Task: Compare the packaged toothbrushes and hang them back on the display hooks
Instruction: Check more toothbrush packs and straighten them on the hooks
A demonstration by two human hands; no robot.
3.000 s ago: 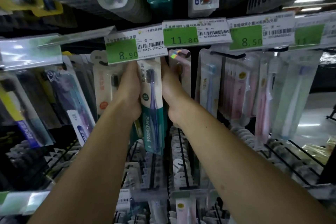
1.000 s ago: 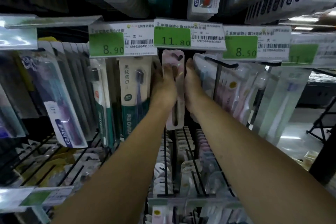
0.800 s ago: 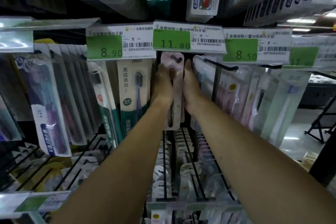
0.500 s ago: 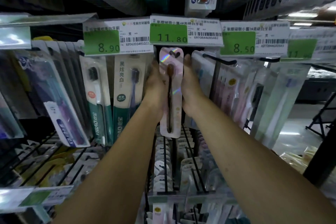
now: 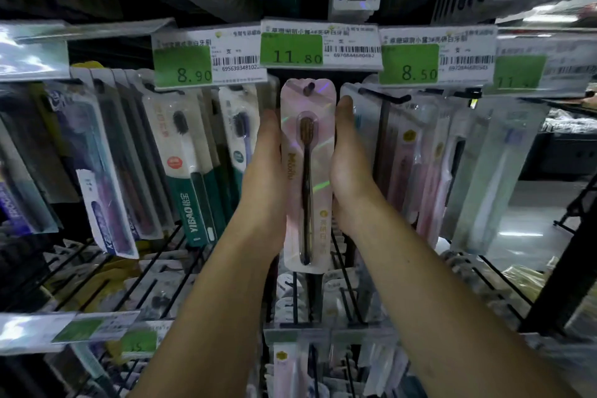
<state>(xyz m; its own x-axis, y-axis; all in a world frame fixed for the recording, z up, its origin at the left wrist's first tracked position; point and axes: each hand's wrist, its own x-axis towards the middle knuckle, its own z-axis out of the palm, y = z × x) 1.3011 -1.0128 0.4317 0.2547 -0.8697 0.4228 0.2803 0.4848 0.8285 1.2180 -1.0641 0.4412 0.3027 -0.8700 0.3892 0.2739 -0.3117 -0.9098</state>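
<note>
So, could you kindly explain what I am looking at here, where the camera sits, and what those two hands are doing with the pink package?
There is no machine here: a person wears one wide-angle camera on the head, looking forward and down along both forearms. In front is a shop display of packaged toothbrushes hanging from hooks. The left hand and right hand hold one pink toothbrush pack upright between them, one on each long edge. Inside it is a dark brush. The hole at its top sits at a hook, just under the 11.80 price tag. To the left hang green and white packs under the 8.90 tag; to the right, pale packs under 8.50.
</note>
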